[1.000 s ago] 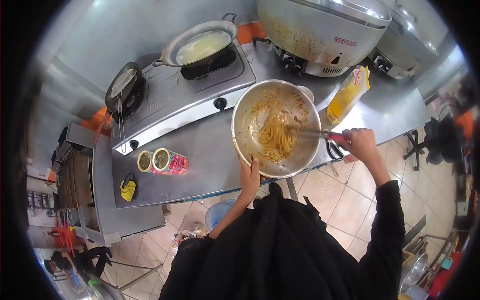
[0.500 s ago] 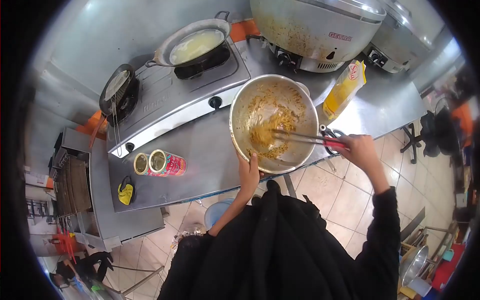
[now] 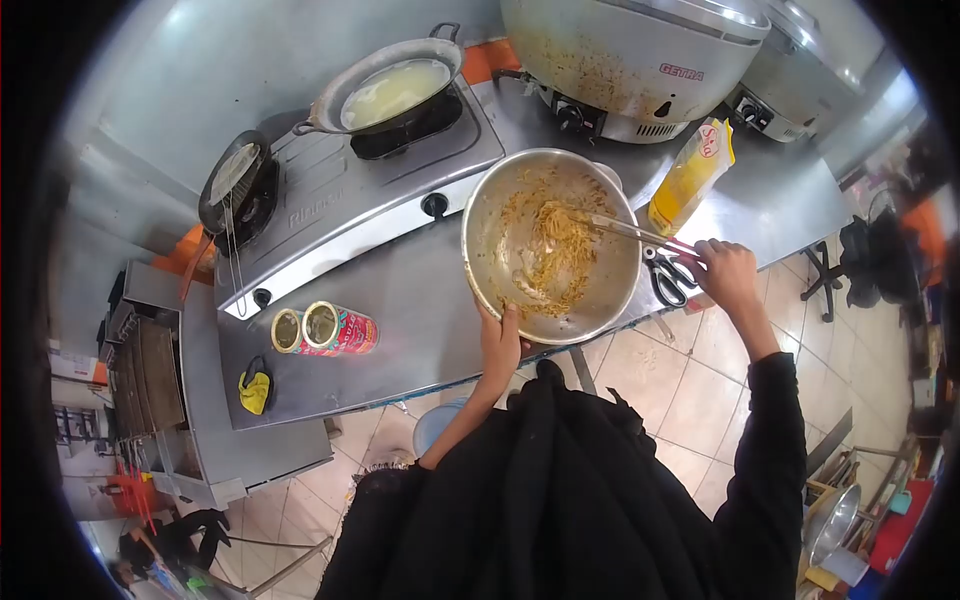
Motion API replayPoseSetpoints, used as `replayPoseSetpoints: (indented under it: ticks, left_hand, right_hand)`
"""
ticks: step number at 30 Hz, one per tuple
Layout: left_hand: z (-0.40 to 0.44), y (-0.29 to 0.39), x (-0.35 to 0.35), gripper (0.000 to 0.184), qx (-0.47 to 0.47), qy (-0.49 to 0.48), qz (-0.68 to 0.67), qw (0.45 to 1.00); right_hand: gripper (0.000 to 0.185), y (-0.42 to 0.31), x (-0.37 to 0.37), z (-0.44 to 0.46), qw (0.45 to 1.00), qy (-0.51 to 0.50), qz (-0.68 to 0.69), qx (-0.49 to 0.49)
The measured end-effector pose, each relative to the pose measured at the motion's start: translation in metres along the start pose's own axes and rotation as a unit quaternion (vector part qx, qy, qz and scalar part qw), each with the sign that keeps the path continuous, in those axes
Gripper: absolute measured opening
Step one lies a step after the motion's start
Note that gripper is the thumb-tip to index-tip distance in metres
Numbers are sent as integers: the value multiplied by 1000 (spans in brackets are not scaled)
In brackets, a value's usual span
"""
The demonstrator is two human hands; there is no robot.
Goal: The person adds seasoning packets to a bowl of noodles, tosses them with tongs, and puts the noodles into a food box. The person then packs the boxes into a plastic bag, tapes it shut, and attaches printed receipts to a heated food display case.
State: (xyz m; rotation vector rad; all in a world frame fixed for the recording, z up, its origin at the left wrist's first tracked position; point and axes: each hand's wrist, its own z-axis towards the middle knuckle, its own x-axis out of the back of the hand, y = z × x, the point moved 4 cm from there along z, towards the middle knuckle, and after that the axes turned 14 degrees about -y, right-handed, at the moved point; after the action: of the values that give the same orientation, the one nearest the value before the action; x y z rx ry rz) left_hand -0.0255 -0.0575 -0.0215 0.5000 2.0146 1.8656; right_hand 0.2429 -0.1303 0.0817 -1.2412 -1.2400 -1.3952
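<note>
A large metal bowl point(image 3: 492, 270) stands at the counter's front edge with seasoned noodles point(image 3: 565, 240) inside. My left hand point(image 3: 500, 340) grips its near rim, thumb over the edge and fingers underneath. In my right hand point(image 3: 728, 272) are metal tongs point(image 3: 640, 232) with red grips, closed around by my fingers. Their tips reach into the noodles in the upper middle of the bowl. Black-handled scissors point(image 3: 668, 278) lie beside the bowl, just left of my right hand. Behind them stands a yellow pouch point(image 3: 690, 180).
A two-burner stove point(image 3: 330, 200) carries a wok point(image 3: 395, 90) of pale liquid and a pan point(image 3: 220, 200) with a wire strainer. Two red cans point(image 3: 350, 332) and a yellow cloth point(image 3: 254, 392) are at the left. A big rice cooker point(image 3: 640, 70) stands behind.
The tongs have moved up and right within the bowl, shifting the noodles. My right hand has risen a little, uncovering more of the scissors. My left hand stays on the rim.
</note>
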Motion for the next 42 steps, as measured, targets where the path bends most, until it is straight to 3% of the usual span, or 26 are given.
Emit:
replayPoseSetpoints:
  ticks: [2, 5, 7, 14, 16, 23, 29, 35, 42]
  left_hand:
    - [2, -4, 5, 48, 13, 9, -24, 1000]
    - [1, -2, 7, 49, 5, 12, -23, 1000]
    - [1, -4, 9, 49, 5, 4, -25, 1000]
    - [-1, 6, 2, 47, 15, -28, 73, 997]
    - [1, 4, 4, 48, 17, -27, 42, 999]
    - [7, -2, 11, 49, 15, -11, -31, 999]
    - [4, 6, 5, 49, 17, -25, 34, 999]
    - [8, 4, 11, 45, 6, 10, 12, 1000]
    - [7, 4, 6, 45, 5, -25, 31, 999]
  right_hand:
    - [25, -4, 25, -8, 999, 35, 5, 14]
    - [24, -6, 44, -18, 998, -50, 19, 18]
    - [27, 0, 42, -20, 994, -108, -12, -32]
    - [32, 0, -13, 1, 999, -44, 17, -19]
    - [31, -2, -4, 1, 999, -22, 27, -26]
    - [30, -15, 28, -15, 990, -112, 75, -36]
    - [29, -20, -12, -8, 997, -2, 69, -23]
    - [33, -9, 35, -23, 993, -76, 89, -27]
    - [31, -10, -17, -7, 999, 6, 41, -11]
